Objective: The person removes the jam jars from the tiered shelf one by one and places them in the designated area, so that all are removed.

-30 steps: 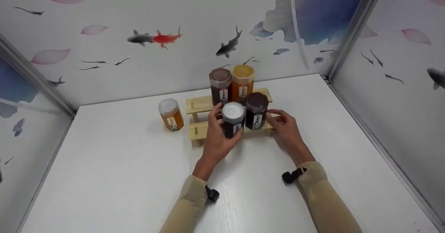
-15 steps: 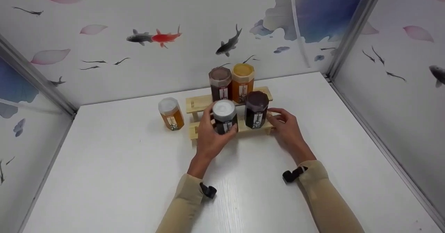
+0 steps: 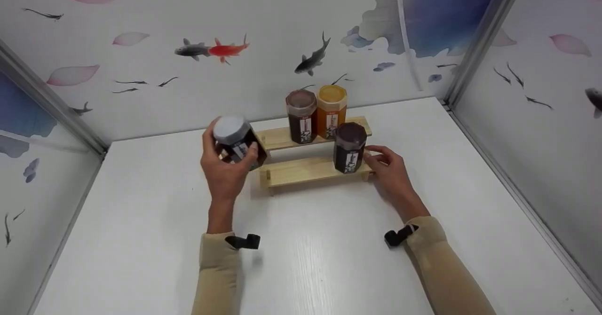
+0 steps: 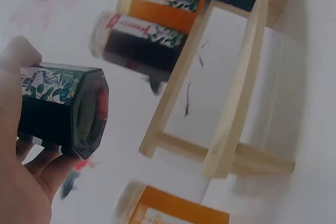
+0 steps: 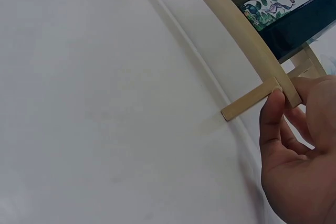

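A white table [image 3: 301, 258] bears a two-step wooden rack [image 3: 280, 138] holding three jars [image 3: 301, 123]. The right hand [image 3: 392, 171] pinches the right end of the lower step [image 3: 301, 171]; the left hand [image 3: 225, 179] grips a tilted dark jar [image 3: 240, 146], raised beside the rack's left end.

My L arm [image 3: 215, 272] runs in from the near side, almost straight fwd, sleeved to the wrist [image 3: 221, 215]. L hand [image 3: 227, 171] is up, left of ctr, gripping: fingers [image 4: 52, 174] wrapped round one side, thumb [image 3: 251, 155] opp. on the right. My R arm [image 3: 449, 268], also sleeved, slants in from near right toward far left. R hand [image 3: 389, 169], right of ctr, pinches w/ thumb + fingertips.
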`<state>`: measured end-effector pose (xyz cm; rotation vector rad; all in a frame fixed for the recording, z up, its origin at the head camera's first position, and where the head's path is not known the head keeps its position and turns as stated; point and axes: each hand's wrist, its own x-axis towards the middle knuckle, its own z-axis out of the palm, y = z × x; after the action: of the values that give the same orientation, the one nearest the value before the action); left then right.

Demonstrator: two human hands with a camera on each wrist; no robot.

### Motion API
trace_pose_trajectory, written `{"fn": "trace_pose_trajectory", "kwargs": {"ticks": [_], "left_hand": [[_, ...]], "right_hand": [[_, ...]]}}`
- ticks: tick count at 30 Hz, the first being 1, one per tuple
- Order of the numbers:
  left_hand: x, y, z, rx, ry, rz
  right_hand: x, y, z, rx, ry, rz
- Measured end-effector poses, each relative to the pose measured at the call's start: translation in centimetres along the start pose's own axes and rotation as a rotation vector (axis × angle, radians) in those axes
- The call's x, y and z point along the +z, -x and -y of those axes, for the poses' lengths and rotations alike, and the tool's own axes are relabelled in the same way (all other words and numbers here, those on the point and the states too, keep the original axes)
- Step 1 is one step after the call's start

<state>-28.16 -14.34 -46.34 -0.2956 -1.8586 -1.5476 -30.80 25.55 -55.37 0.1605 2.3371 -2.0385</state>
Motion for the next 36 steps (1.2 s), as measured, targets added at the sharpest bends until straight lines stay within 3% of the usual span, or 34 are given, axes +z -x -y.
{"fn": "trace_pose_trajectory", "kwargs": {"ticks": [8, 15, 23, 30, 36], "left_hand": [[-5.1, -1.4, 1.4, -0.086, -0.082, -0.096], [-7.8, -0.8, 4.9, -0.185, -0.178, -0.164], [-7.7, 0.7, 8.7, -0.265, -0.238, -0.116], [-7.3, 1.1, 9.7, -0.347, -0.254, -0.063], [-7.2, 1.2, 10.1, -0.364, -0.266, -0.006]], "right_hand": [[0.0, 0.1, 0.1, 0.022, 0.004, 0.001], [0.0, 0.0, 0.2, 0.021, 0.007, 0.001], [-0.1, 0.2, 0.3, -0.016, 0.0, 0.001], [-0.1, 0.3, 0.5, 0.004, 0.003, -0.001], [-0.1, 0.1, 0.2, 0.019, 0.016, 0.003]]}}
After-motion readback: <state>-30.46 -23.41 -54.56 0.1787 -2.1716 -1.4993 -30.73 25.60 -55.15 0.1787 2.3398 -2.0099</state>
